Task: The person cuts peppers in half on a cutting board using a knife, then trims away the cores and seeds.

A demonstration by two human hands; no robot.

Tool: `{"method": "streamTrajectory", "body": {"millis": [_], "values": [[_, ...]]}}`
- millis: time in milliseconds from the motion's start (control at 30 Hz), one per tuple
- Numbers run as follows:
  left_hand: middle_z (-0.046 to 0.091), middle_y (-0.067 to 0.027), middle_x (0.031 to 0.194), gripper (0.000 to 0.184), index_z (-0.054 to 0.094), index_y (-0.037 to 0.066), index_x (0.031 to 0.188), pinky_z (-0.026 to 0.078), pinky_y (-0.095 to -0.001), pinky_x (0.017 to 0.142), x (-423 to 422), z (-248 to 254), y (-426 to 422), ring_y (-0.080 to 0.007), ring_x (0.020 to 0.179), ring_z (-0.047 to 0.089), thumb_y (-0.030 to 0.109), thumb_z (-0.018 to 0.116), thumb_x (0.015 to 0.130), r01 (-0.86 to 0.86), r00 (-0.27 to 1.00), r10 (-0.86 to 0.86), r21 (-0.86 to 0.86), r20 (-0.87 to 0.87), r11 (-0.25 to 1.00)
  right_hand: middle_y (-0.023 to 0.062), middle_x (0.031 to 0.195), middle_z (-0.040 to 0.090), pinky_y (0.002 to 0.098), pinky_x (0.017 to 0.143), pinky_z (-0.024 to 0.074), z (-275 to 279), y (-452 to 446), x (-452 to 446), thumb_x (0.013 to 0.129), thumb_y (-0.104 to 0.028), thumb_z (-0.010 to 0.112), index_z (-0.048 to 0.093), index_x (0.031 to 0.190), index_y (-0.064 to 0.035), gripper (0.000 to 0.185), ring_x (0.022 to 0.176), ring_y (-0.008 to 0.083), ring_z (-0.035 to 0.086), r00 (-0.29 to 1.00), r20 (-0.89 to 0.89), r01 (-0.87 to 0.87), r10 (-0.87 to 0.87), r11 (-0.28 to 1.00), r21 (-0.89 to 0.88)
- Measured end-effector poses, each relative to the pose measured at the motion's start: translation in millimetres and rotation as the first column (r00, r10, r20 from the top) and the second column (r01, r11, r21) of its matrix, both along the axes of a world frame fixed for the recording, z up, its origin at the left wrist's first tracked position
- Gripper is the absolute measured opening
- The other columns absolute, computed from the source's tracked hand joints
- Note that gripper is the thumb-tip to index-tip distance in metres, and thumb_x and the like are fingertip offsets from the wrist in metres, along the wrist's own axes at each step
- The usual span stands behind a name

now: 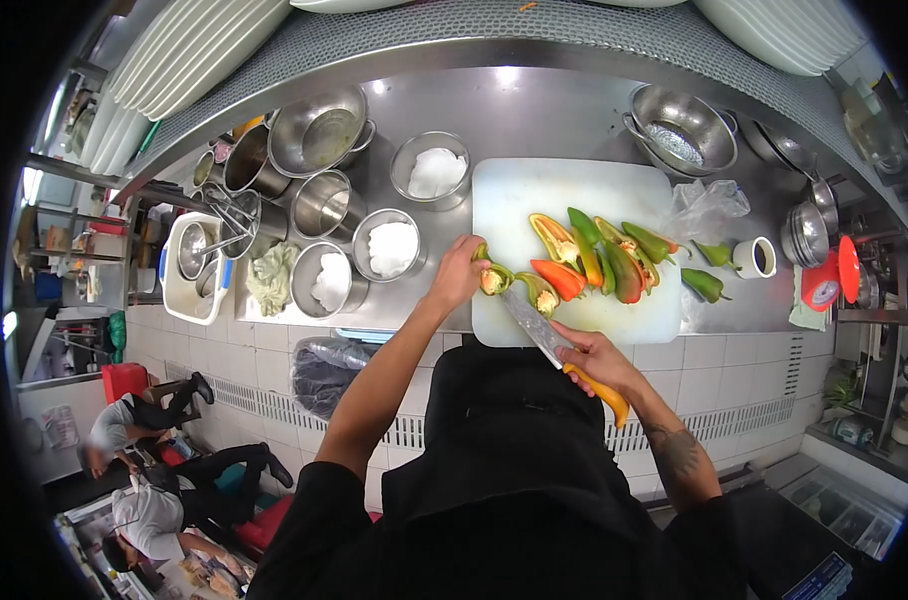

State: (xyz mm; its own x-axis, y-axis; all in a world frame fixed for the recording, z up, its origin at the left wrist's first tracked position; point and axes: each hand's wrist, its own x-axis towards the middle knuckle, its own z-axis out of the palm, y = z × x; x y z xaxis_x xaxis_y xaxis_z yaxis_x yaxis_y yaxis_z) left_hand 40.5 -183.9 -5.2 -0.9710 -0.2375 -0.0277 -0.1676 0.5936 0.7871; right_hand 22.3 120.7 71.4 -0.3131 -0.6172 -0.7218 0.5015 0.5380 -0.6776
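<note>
My left hand point(459, 270) is closed on a cut green pepper point(494, 281) at the left edge of the white cutting board point(579, 185). In my right hand point(596, 357) is a knife point(530, 322) with a yellow-orange handle, gripped where handle meets blade. Its blade slants up and left over the board's front part, its tip close to the pepper under my left hand. Beside the blade lies another open pepper half point(542, 294), pale core and seeds showing. Further right, several green, yellow and red pepper pieces point(629, 272) lie grouped, including an orange-red one point(560, 279).
Metal bowls with white contents point(392, 248) stand left of the board. To its right are green peppers point(704, 285), a plastic bag point(712, 205), a white cup point(756, 258) and a red scale point(822, 285). A shelf edge point(514, 50) overhangs the back. Two people sit at lower left.
</note>
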Motion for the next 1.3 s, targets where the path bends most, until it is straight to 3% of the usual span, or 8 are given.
{"method": "streamTrajectory", "body": {"millis": [500, 733, 933, 1033, 1100, 1133, 1200, 1300], "values": [[0.061, -0.0202, 0.105, 0.027, 0.06, 0.001, 0.11, 0.048, -0.0458, 0.084, 1, -3, 2, -0.0423, 0.097, 0.06, 0.0, 0.069, 0.085, -0.028, 0.999, 0.028, 0.001, 0.017, 1.0, 0.001, 0.066, 0.053, 0.0247, 0.039, 0.0437, -4, 7, 16, 0.103, -0.02, 0.058, 0.045, 0.151, -0.0278, 0.05, 0.045, 0.0077, 0.048, 0.979, 0.19, 0.089, -0.076, 0.994, -0.062], [0.057, -0.0197, 0.099, 0.022, 0.054, 0.001, 0.1, 0.049, -0.0487, 0.081, 19, 3, 12, -0.0443, 0.096, 0.058, 0.003, 0.07, 0.085, -0.151, 0.988, 0.149, -0.055, -0.03, 0.987, 0.0013, 0.066, 0.053, 0.0265, 0.04, 0.0438, -5, -3, 15, 0.103, -0.019, 0.057, 0.046, 0.151, -0.0305, 0.051, 0.045, 0.0092, 0.047, 0.988, 0.124, 0.1, -0.095, 0.994, -0.036], [0.059, -0.02, 0.099, 0.023, 0.057, 0.004, 0.097, 0.05, -0.0532, 0.083, 51, 38, 15, -0.0432, 0.101, 0.059, 0.021, 0.069, 0.088, -0.088, 0.956, 0.142, -0.208, 0.257, 0.974, 0.0018, 0.063, 0.053, 0.0275, 0.04, 0.0449, 8, 8, 5, 0.102, -0.02, 0.059, 0.047, 0.15, -0.0306, 0.051, 0.046, 0.0081, 0.049, 0.996, -0.076, -0.033, 0.037, 0.998, 0.056], [0.062, -0.0196, 0.099, 0.025, 0.063, 0.005, 0.102, 0.05, -0.0514, 0.085, 54, 47, 3, -0.0411, 0.1, 0.061, 0.025, 0.068, 0.088, 0.105, 0.94, 0.014, -0.328, 0.341, 0.939, 0.0109, 0.065, 0.062, 0.0359, 0.05, 0.0519, 23, 8, -3, 0.097, -0.018, 0.062, 0.05, 0.148, -0.029, 0.054, 0.051, 0.0201, 0.06, 0.927, -0.303, -0.175, 0.222, 0.969, 0.174], [0.063, -0.0195, 0.099, 0.027, 0.066, 0.006, 0.106, 0.05, -0.049, 0.086, 46, 45, -2, -0.0402, 0.098, 0.062, 0.025, 0.067, 0.088, 0.207, 0.939, -0.07, -0.391, 0.337, 0.897, 0.0218, 0.073, 0.067, 0.0448, 0.067, 0.0544, 21, 10, -9, 0.093, -0.017, 0.062, 0.053, 0.145, -0.027, 0.054, 0.065, 0.0373, 0.066, 0.702, -0.624, -0.284, 0.344, 0.938, 0.198], [0.065, -0.0193, 0.101, 0.028, 0.068, 0.007, 0.11, 0.05, -0.0486, 0.088, 38, 44, -4, -0.0396, 0.101, 0.062, 0.024, 0.066, 0.088, 0.266, 0.946, -0.175, -0.341, 0.274, 0.902, 0.0269, 0.078, 0.066, 0.0503, 0.078, 0.0514, 34, 5, -14, 0.092, -0.017, 0.061, 0.055, 0.143, -0.0251, 0.052, 0.076, 0.0467, 0.063, 0.681, -0.621, -0.307, 0.388, 0.921, 0.239], [0.067, -0.0192, 0.103, 0.03, 0.07, 0.008, 0.113, 0.05, -0.0482, 0.09, 26, 46, -3, -0.039, 0.103, 0.062, 0.023, 0.064, 0.087, 0.328, 0.939, -0.275, -0.292, 0.207, 0.898, 0.0263, 0.078, 0.066, 0.0503, 0.078, 0.0516, 32, 3, -18, 0.092, -0.018, 0.061, 0.056, 0.143, -0.0251, 0.051, 0.075, 0.0457, 0.064, 0.643, -0.646, -0.324, 0.412, 0.91, 0.258], [0.069, -0.0196, 0.109, 0.038, 0.068, 0.01, 0.122, 0.05, -0.0482, 0.092, 11, 53, 6, -0.0382, 0.108, 0.062, 0.02, 0.061, 0.086, 0.429, 0.863, -0.287, -0.305, 0.415, 0.85, 0.0257, 0.078, 0.066, 0.0502, 0.077, 0.0517, 33, 0, -23, 0.093, -0.02, 0.062, 0.056, 0.143, -0.0248, 0.051, 0.075, 0.0439, 0.065, 0.607, -0.663, -0.334, 0.438, 0.898, 0.287]]}}
